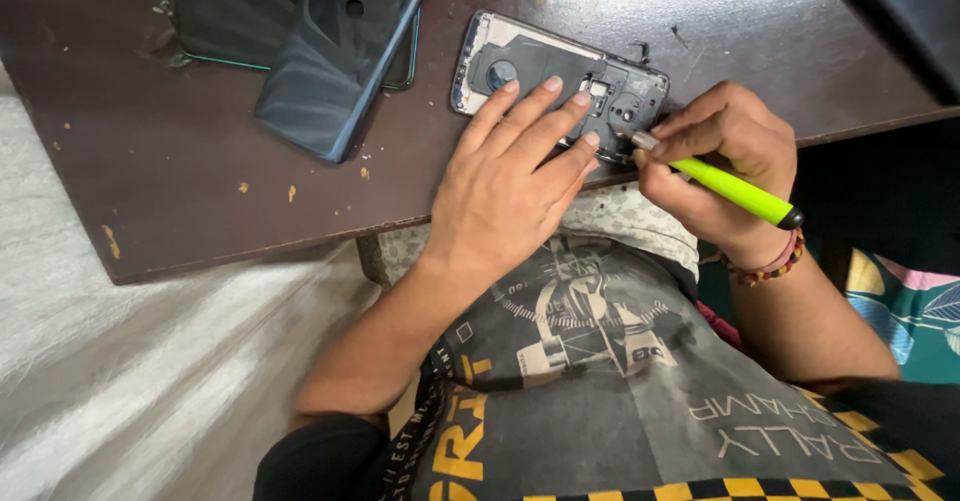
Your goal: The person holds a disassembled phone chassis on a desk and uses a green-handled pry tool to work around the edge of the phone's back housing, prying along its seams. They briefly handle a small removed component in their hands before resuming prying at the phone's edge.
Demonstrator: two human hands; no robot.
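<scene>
The right hand (pixel 722 166) is closed in a pen-like grip around a slim screwdriver with a lime-green plastic handle and a short metal tip (pixel 730 186), fingers pinched near the metal end and the tip set down on the near corner of an opened smartphone with its back cover off, dark inner frame and camera module bared (pixel 545 66). The left hand (pixel 510 176) holds nothing; it lies flat and spread, fingertips (pixel 552 84) pressing on the phone's inner plate to pin it against the dark brown wooden counter (pixel 180 181), close to the counter's near edge. The phone looks light, thin and stiff but delicate: the exposed board, the lens and whatever small screws it has would probably suffer from a slip of the tip, and the smooth body would likely slide on the counter without that flat pressing hand. The safest hold seems to be by the metal side rim or flat over the shielded plate, as now, not on the bare parts. The screwdriver is light and rigid, best steered from close to its tip. Farther up the counter lies a detached dark blue glossy back cover with camera cut-outs (pixel 340 51), resting partly over a dark flat slab edged in green (pixel 240 11). A beaded bracelet (pixel 765 266) circles the right wrist.
</scene>
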